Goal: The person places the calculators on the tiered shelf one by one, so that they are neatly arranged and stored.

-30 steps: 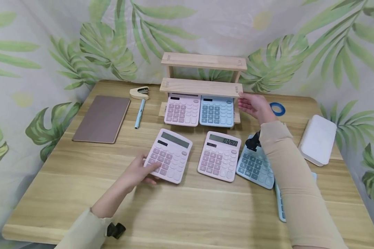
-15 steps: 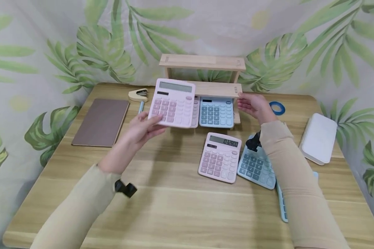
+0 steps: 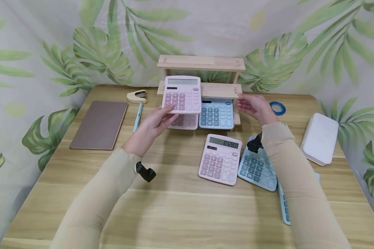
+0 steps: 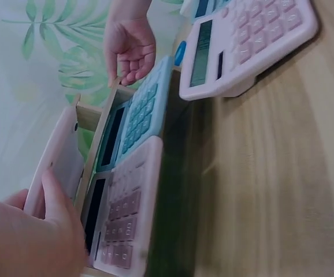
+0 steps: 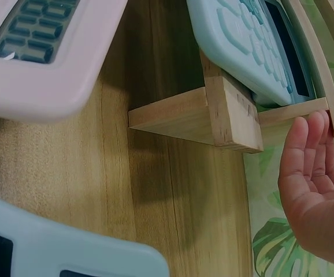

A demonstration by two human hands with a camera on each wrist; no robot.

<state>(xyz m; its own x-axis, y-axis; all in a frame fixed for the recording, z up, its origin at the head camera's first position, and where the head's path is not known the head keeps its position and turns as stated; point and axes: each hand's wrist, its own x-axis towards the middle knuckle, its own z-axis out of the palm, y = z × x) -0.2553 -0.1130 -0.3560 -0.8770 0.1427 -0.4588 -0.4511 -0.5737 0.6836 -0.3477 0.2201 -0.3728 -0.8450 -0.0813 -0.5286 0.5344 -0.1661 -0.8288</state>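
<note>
My left hand [image 3: 154, 126] grips a pink calculator [image 3: 190, 98] by its lower left side, thumb on the keys. It overlaps the middle board [image 3: 219, 90] of a stepped wooden rack, leaning back with its display up. On the lowest step rest another pink calculator [image 3: 187, 122], partly covered by the held one, and a blue calculator [image 3: 216, 114]. With thumb and fingers, my right hand [image 3: 256, 106] holds the right end of the middle board; in the right wrist view its fingers [image 5: 317, 138] are curled at the board's edge.
In front of the rack lie a pink calculator [image 3: 219, 159] showing digits and a blue calculator [image 3: 257, 171]; another blue one [image 3: 284, 204] is partly under the right sleeve. A notebook [image 3: 99, 124], pen [image 3: 137, 117] and stapler [image 3: 137, 96] lie left; blue tape [image 3: 277, 108] and a white case [image 3: 319, 138] right.
My left hand has lifted the pink calculator from the table's left-centre, carried it up and away to the rack, then a little right to the middle board. The right hand keeps its place.
</note>
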